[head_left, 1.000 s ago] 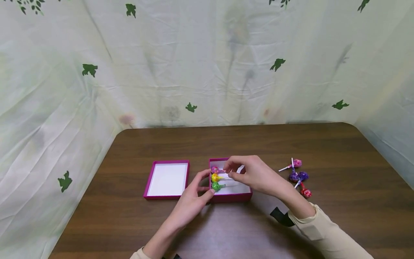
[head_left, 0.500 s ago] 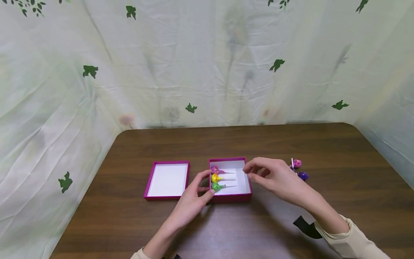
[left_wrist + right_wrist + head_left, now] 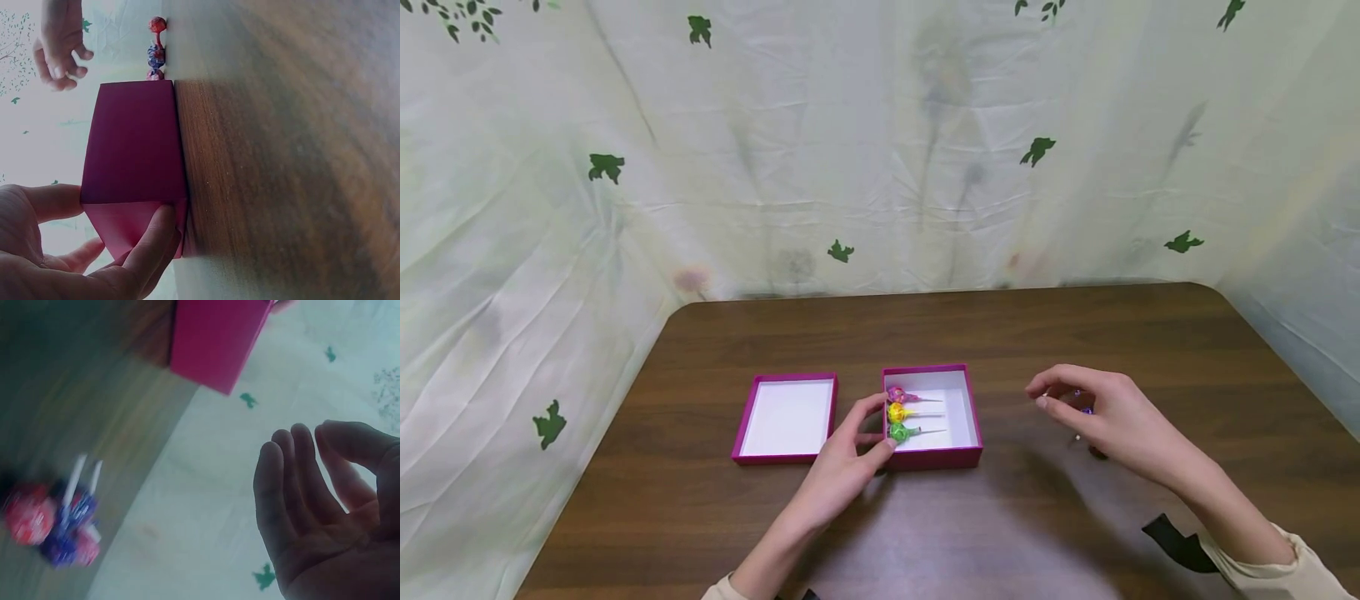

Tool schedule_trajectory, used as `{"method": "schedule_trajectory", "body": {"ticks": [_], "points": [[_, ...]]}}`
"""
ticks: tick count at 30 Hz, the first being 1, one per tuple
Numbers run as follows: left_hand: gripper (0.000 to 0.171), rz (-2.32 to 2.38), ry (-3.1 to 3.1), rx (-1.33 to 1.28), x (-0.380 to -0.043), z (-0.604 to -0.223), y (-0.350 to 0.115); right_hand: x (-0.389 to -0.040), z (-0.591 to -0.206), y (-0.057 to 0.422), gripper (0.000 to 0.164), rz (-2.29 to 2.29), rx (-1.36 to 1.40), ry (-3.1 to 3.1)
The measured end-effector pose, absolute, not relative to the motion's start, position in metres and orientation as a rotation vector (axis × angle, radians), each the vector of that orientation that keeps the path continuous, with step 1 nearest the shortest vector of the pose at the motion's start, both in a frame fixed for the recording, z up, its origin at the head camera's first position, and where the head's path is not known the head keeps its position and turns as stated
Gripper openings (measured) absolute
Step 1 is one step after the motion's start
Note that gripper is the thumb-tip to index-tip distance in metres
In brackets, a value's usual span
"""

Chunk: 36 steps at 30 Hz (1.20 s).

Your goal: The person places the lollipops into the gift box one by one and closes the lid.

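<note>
My left hand (image 3: 846, 462) holds the left side of an open magenta box (image 3: 936, 459), thumb at the near corner and fingers farther back. Inside that box, a pink lollipop (image 3: 896, 394), a yellow lollipop (image 3: 898, 412) and a green lollipop (image 3: 899, 432) lie in a row, sticks to the right. To the right of the box, my right hand (image 3: 1112, 425) hovers above the table with loosely bent fingers and nothing held. It mostly hides a cluster of lollipops in the head view. The right wrist view shows them: a red lollipop (image 3: 30, 515), blue-purple lollipops (image 3: 59, 549) and a pink lollipop (image 3: 86, 550).
The magenta lid (image 3: 786, 417), white inside, lies left of the box, close to my left hand. Everything stands on a brown wooden table (image 3: 880, 533). A pale curtain (image 3: 850, 150) with green leaf shapes hangs behind the table and along its sides.
My right hand has left the pink lollipop in the box and moved right, over the loose lollipops. My left hand has stayed at the box.
</note>
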<state>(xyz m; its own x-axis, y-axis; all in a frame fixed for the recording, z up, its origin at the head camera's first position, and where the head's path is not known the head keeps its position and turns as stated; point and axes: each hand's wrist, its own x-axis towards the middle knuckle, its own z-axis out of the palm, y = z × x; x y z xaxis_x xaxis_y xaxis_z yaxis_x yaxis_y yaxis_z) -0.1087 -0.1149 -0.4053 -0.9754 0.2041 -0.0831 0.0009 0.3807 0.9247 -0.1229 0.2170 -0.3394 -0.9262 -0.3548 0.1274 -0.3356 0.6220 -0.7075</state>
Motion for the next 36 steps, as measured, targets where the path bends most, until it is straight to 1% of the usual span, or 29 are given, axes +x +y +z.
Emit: {"method": "schedule_trajectory", "body": {"ticks": [2, 7, 14, 20, 28, 33, 36], "points": [[0.053, 1.646, 2.452, 0.187, -0.109, -0.405, -0.115, -0.122, -0.340, 0.225, 0.009, -1.219, -0.576, 2.772], [0.053, 1.650, 2.453, 0.185, -0.108, -0.405, -0.115, -0.122, -0.346, 0.245, 0.010, -1.187, -0.624, 2.720], [0.053, 1.657, 2.451, 0.185, -0.109, -0.406, -0.114, -0.119, -0.359, 0.274, 0.023, -1.100, -0.753, 2.690], [0.053, 1.654, 2.448, 0.177, -0.108, -0.405, -0.114, -0.118, -0.377, 0.292, 0.026, -1.033, -0.840, 2.758], [0.054, 1.700, 2.419, 0.193, -0.107, -0.404, -0.115, -0.127, -0.399, 0.304, 0.031, -1.059, -0.954, 2.672], [0.053, 1.683, 2.431, 0.198, -0.107, -0.405, -0.115, -0.130, -0.403, 0.306, 0.029, -1.034, -0.912, 2.650], [0.053, 1.684, 2.437, 0.210, -0.108, -0.404, -0.115, -0.131, -0.402, 0.305, 0.032, -1.023, -0.876, 2.638]]}}
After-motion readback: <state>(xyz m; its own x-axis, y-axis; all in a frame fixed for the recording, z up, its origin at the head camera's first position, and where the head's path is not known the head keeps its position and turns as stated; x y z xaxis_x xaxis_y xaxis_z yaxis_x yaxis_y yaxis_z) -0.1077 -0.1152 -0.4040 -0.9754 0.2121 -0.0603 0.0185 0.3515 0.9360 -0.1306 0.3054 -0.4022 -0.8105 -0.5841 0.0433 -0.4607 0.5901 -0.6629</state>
